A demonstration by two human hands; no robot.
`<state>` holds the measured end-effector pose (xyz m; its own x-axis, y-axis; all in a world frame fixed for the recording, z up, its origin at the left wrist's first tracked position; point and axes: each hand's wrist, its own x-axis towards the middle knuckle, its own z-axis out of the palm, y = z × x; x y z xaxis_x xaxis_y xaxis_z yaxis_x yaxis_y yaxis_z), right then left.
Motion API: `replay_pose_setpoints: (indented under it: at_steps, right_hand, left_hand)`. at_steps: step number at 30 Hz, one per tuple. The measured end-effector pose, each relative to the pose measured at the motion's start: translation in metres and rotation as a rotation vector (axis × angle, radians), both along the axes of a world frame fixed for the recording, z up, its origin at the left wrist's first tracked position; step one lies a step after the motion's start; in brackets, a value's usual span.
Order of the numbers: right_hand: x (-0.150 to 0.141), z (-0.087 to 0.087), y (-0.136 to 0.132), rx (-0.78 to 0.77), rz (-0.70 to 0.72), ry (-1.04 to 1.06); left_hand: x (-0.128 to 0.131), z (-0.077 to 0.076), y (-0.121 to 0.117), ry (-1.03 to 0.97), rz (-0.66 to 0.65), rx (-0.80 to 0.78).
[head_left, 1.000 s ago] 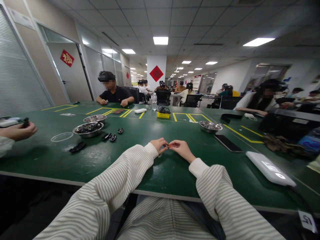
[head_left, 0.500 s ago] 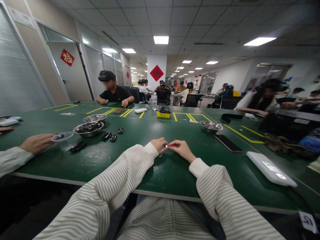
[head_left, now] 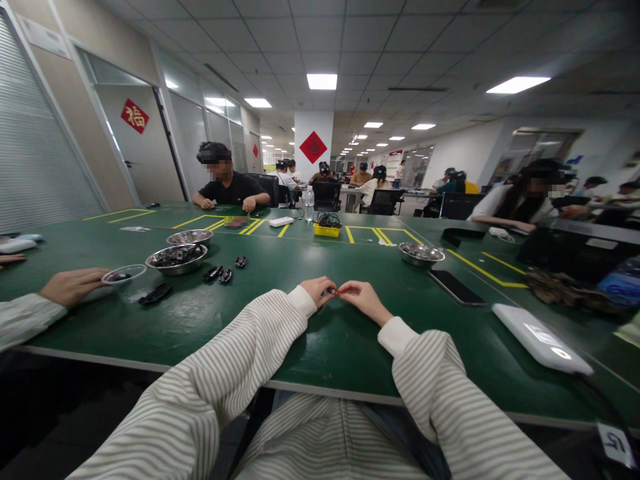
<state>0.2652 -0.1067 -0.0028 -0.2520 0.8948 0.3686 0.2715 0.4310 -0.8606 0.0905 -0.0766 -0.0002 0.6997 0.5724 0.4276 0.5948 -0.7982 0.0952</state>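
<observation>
My left hand (head_left: 318,291) and my right hand (head_left: 362,299) meet over the green table (head_left: 280,267), fingertips nearly touching. The left fingers are pinched on a small dark part (head_left: 332,291), too tiny to name. At the right fingertips shows a thin red piece (head_left: 341,292), pressed against that part; what it is I cannot make out. Left of my hands lie several black plastic pieces (head_left: 226,275). Steel bowls stand farther out: one full of black parts (head_left: 176,269), another behind it (head_left: 190,235), and one at the right (head_left: 421,261).
A phone (head_left: 457,287) and a white power bank (head_left: 543,339) with a cable lie to my right. At the left, a co-worker's hand (head_left: 75,288) touches a clear plastic cup (head_left: 125,288). A yellow tray (head_left: 327,231) with black cables and a water bottle (head_left: 309,203) stand beyond.
My hands stay in place, but the small part between the fingertips has turned: its bright metallic face no longer shows, and the red piece is more visible.
</observation>
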Motion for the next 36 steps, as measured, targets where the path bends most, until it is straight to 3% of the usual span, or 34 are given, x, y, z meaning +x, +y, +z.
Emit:
replay_pose_setpoints:
  at_steps: [12, 25, 28, 30, 33, 36]
  right_hand:
    - [-0.001, 0.001, -0.001, 0.01, -0.01, -0.06]
    - [0.002, -0.001, 0.001, 0.039, -0.019, -0.182]
    - [0.001, -0.001, 0.0, -0.005, 0.004, -0.205]
    - [0.001, -0.001, 0.0, -0.029, 0.008, -0.223]
    - [0.001, -0.001, 0.0, -0.052, 0.012, -0.228]
    - [0.001, -0.002, 0.001, -0.072, 0.029, -0.207]
  left_hand:
    - [0.002, -0.001, 0.002, 0.094, 0.073, 0.096]
    - [0.0, -0.001, 0.002, 0.125, 0.055, 0.033]
    - [-0.01, 0.001, 0.019, 0.135, 0.164, 0.041]
    - [-0.024, 0.002, 0.035, 0.126, 0.322, 0.006]
    - [-0.05, 0.006, 0.055, 0.082, 0.6, -0.152]
    - [-0.07, 0.01, 0.064, 0.054, 0.737, -0.256]
